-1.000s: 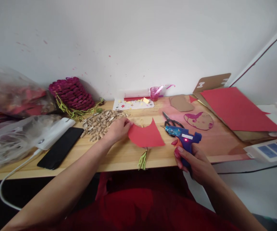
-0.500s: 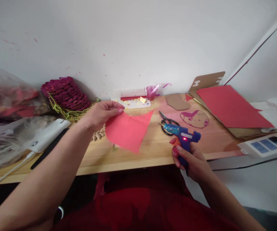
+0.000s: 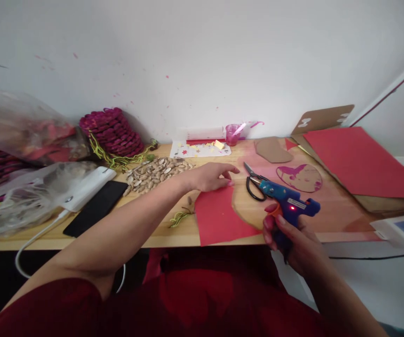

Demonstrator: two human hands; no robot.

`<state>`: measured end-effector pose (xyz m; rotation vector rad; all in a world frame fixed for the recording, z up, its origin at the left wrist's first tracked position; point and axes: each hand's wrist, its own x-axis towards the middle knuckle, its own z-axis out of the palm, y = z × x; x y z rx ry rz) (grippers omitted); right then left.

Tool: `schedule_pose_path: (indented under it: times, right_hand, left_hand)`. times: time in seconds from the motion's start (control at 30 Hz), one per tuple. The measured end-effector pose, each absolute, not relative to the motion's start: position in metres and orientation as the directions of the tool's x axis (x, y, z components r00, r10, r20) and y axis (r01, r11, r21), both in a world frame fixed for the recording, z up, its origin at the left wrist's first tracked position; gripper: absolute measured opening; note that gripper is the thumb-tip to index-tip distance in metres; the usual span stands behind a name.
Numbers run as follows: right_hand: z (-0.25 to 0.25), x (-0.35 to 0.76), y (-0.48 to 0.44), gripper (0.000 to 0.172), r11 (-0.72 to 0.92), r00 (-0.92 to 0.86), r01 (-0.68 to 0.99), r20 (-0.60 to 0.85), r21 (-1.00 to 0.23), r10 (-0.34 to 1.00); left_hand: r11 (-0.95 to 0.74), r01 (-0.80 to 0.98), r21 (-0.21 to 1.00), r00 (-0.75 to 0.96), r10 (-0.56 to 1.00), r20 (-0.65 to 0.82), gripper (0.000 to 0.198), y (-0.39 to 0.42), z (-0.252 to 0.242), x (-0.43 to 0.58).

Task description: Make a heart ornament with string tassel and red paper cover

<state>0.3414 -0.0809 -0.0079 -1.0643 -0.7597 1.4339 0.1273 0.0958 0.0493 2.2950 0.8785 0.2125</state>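
My right hand [image 3: 295, 236] is wrapped round the blue glue gun [image 3: 286, 199], whose small red light is lit and whose nozzle points left. Flat near the table's front edge lies a cut piece of red paper [image 3: 218, 217] with a curved side. Just over its far edge, my left hand [image 3: 214, 177] is open, fingers stretched to the right and holding nothing; whether they touch the paper I cannot tell. Black-handled scissors [image 3: 254, 187] rest beyond the glue gun, partly hidden by it. A heart-shaped cardboard piece [image 3: 303, 178] with purple paint is to their right.
Nut shells [image 3: 153, 174] are heaped left of centre. A black phone [image 3: 97, 208], a white power bank [image 3: 91, 187] and plastic bags stand left. Behind are a purple woven basket [image 3: 112, 133] and pink cup [image 3: 233, 135]. Red sheets [image 3: 359, 161] and a power strip [image 3: 403, 229] are at right.
The red paper has gone from my left hand down onto the table. That hand has let go and moved right. The view has shifted left; my right hand keeps the glue gun.
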Motion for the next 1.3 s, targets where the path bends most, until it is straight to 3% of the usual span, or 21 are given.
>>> schedule_pose_path:
  times: [0.13, 0.23, 0.33, 0.4, 0.43, 0.5, 0.57, 0.7, 0.83, 1.0, 1.17, 1.3]
  right_hand:
    - [-0.010, 0.343, -0.079, 0.029, -0.189, 0.010, -0.326, -0.203, -0.926, 0.979]
    - [-0.014, 0.346, -0.075, 0.029, -0.233, -0.042, -0.313, -0.232, -0.921, 0.972]
    - [-0.016, 0.348, -0.072, 0.028, -0.265, -0.091, -0.304, -0.248, -0.915, 0.964]
    - [-0.015, 0.348, -0.071, 0.028, -0.276, -0.104, -0.291, -0.256, -0.916, 0.961]
    - [-0.015, 0.348, -0.071, 0.028, -0.279, -0.104, -0.284, -0.259, -0.917, 0.960]
    - [-0.014, 0.347, -0.071, 0.029, -0.282, -0.098, -0.278, -0.265, -0.918, 0.959]
    - [-0.014, 0.347, -0.072, 0.028, -0.284, -0.093, -0.283, -0.268, -0.916, 0.959]
    - [-0.015, 0.347, -0.076, 0.027, -0.291, -0.080, -0.284, -0.280, -0.913, 0.957]
    - [-0.014, 0.346, -0.079, 0.030, -0.326, -0.117, -0.204, -0.307, -0.923, 0.944]
    - [-0.006, 0.338, -0.084, 0.032, -0.349, -0.155, -0.156, -0.326, -0.924, 0.932]
    - [-0.008, 0.328, -0.091, 0.031, -0.352, -0.198, -0.224, -0.311, -0.909, 0.929]
    - [-0.014, 0.321, -0.095, 0.032, -0.395, -0.248, -0.344, -0.323, -0.852, 0.913]
  left_hand:
    - [-0.398, 0.678, 0.618, 0.552, 0.831, -0.070, 0.038, 0.087, 0.048, 0.098]
    - [-0.210, 0.630, 0.747, 0.431, 0.895, -0.113, 0.022, 0.073, 0.042, 0.072]
    - [0.004, 0.500, 0.866, 0.536, 0.784, -0.313, 0.020, 0.061, 0.037, 0.050]
    - [-0.050, 0.504, 0.862, 0.553, 0.786, -0.278, 0.021, 0.060, 0.035, 0.039]
    - [-0.138, 0.541, 0.829, 0.495, 0.850, -0.182, 0.019, 0.061, 0.035, 0.035]
    - [-0.258, 0.669, 0.697, 0.333, 0.942, 0.028, 0.018, 0.065, 0.036, 0.029]
    - [-0.267, 0.753, 0.601, 0.257, 0.961, 0.105, 0.019, 0.065, 0.037, 0.027]
    - [-0.345, 0.783, 0.518, 0.439, 0.896, -0.066, 0.022, 0.043, 0.033, 0.034]
    - [-0.476, 0.769, 0.426, 0.572, 0.810, -0.127, 0.052, 0.018, 0.026, 0.039]
    - [-0.539, 0.787, 0.300, 0.596, 0.790, -0.143, 0.015, 0.020, 0.023, 0.037]
    - [-0.511, 0.837, 0.197, 0.520, 0.854, 0.010, 0.007, 0.033, 0.024, 0.046]
    - [-0.499, 0.825, 0.265, 0.501, 0.863, 0.065, 0.005, 0.045, 0.022, 0.049]
